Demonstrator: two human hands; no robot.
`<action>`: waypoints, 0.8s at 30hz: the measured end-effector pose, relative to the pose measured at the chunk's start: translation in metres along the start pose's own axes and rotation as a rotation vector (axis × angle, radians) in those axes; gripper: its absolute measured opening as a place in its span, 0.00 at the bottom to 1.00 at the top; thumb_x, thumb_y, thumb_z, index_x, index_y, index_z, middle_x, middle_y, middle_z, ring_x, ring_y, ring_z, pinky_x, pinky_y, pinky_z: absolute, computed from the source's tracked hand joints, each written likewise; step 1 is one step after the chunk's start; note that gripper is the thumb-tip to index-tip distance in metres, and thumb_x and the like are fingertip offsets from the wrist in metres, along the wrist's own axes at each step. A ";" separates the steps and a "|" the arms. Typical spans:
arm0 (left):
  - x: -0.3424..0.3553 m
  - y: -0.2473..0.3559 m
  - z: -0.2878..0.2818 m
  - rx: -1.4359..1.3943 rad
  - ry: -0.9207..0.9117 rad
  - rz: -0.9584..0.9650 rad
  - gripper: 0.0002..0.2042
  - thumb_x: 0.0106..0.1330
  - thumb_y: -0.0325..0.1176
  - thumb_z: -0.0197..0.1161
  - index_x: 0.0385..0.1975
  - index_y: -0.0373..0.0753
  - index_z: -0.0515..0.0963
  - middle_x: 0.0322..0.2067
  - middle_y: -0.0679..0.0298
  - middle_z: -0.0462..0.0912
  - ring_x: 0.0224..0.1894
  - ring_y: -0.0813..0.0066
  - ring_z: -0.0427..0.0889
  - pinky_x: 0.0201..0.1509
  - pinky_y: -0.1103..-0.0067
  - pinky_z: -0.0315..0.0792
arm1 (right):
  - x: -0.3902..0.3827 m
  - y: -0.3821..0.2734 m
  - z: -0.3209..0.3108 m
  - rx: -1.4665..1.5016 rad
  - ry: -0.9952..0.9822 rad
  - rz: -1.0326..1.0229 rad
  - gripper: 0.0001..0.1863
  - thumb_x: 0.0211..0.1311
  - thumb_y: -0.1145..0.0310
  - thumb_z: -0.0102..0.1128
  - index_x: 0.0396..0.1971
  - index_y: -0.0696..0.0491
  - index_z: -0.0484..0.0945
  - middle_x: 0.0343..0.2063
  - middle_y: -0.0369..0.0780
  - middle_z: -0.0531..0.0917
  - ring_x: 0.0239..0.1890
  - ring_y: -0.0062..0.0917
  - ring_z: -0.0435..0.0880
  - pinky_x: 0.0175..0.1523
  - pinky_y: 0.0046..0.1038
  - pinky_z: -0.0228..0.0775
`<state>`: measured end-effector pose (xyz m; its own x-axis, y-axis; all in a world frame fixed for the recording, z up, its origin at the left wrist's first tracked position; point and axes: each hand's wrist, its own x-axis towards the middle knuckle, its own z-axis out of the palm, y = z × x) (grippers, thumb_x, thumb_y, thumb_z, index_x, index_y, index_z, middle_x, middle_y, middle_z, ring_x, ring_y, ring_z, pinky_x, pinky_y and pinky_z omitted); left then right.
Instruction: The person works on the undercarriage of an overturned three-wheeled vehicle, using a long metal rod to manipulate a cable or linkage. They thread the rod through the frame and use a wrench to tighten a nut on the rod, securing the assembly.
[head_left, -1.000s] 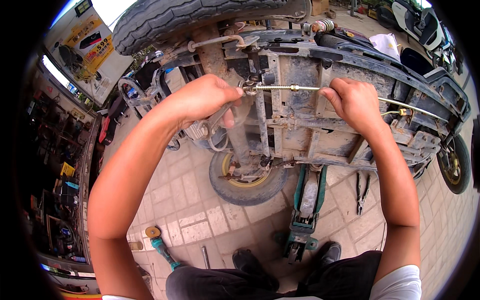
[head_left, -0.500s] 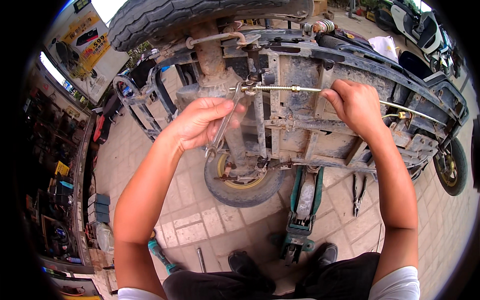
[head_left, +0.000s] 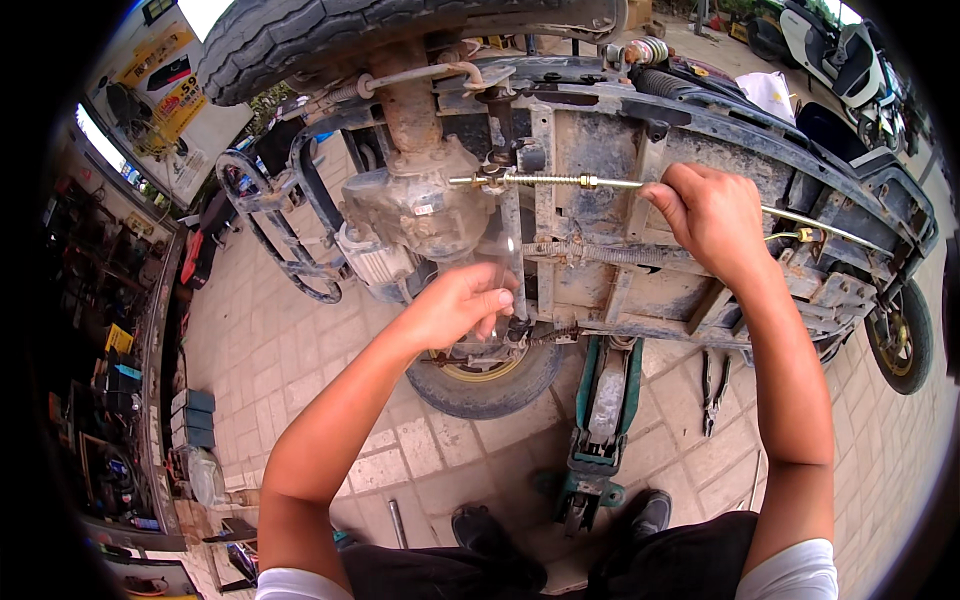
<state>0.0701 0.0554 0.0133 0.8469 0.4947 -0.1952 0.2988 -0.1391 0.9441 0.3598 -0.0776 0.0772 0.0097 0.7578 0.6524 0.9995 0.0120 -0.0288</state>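
A thin metal rod (head_left: 620, 183) with a spring and brass-coloured nuts runs sideways along the underside of a tipped-up vehicle (head_left: 590, 140). My right hand (head_left: 710, 215) is closed around this rod, right of the nuts. My left hand (head_left: 465, 305) is below the rod's left end, in front of the axle housing (head_left: 430, 205), its fingers curled and partly smeared by motion. A faint, smeared open-end wrench (head_left: 511, 245) rises from those fingers, apart from the rod. Near the left hand is the lower wheel (head_left: 480, 395).
A green floor jack (head_left: 605, 400) stands under the vehicle. Pliers (head_left: 714, 395) lie on the paving to its right, and a metal bar (head_left: 398, 522) lies by my left foot. The upper tire (head_left: 400, 50) overhangs the far side. Shop shelves (head_left: 110, 400) line the left.
My left hand has taken the wrench off the rod's left end and moved down and to the right. My right hand keeps its grip on the rod, nearly unmoved.
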 end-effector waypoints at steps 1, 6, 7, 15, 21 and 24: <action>-0.006 0.001 -0.001 -0.035 0.021 0.013 0.14 0.73 0.36 0.55 0.49 0.32 0.74 0.25 0.67 0.77 0.20 0.84 0.71 0.25 0.83 0.68 | 0.000 0.000 0.000 -0.002 -0.003 -0.002 0.20 0.64 0.54 0.58 0.21 0.54 0.72 0.19 0.42 0.76 0.23 0.44 0.77 0.27 0.42 0.65; -0.034 0.031 -0.016 -0.307 0.024 0.024 0.20 0.75 0.42 0.52 0.55 0.32 0.73 0.25 0.66 0.78 0.15 0.87 0.66 0.19 0.88 0.61 | 0.000 0.000 0.001 -0.005 -0.008 0.005 0.20 0.64 0.54 0.58 0.21 0.54 0.72 0.19 0.42 0.76 0.23 0.44 0.76 0.27 0.41 0.65; -0.035 0.037 -0.018 -0.330 0.031 0.035 0.20 0.75 0.43 0.52 0.55 0.31 0.73 0.25 0.66 0.78 0.15 0.87 0.65 0.18 0.88 0.59 | 0.001 0.000 0.001 -0.011 0.002 -0.001 0.20 0.64 0.53 0.58 0.20 0.54 0.72 0.19 0.42 0.76 0.22 0.43 0.77 0.26 0.41 0.66; -0.027 0.054 -0.018 -0.261 0.099 0.028 0.22 0.75 0.42 0.50 0.58 0.29 0.70 0.24 0.66 0.76 0.15 0.88 0.63 0.18 0.89 0.57 | 0.001 -0.001 0.000 -0.021 0.028 -0.017 0.22 0.63 0.50 0.58 0.19 0.53 0.73 0.18 0.41 0.79 0.22 0.43 0.79 0.26 0.41 0.68; -0.004 0.030 -0.017 -0.137 0.157 0.149 0.21 0.76 0.42 0.50 0.60 0.33 0.69 0.30 0.67 0.77 0.21 0.88 0.67 0.25 0.88 0.63 | 0.001 -0.001 0.000 0.011 -0.004 0.005 0.19 0.65 0.55 0.58 0.21 0.54 0.72 0.19 0.43 0.76 0.24 0.45 0.77 0.28 0.42 0.65; 0.012 0.017 -0.018 0.002 0.233 0.219 0.18 0.75 0.38 0.50 0.59 0.36 0.71 0.31 0.69 0.79 0.24 0.87 0.69 0.27 0.87 0.65 | 0.001 -0.001 0.000 -0.020 0.012 -0.005 0.22 0.63 0.50 0.58 0.19 0.53 0.73 0.18 0.41 0.78 0.23 0.42 0.79 0.26 0.42 0.68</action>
<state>0.0777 0.0748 0.0319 0.7675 0.6362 0.0794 0.1213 -0.2658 0.9564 0.3586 -0.0771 0.0780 0.0049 0.7496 0.6619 0.9999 0.0024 -0.0101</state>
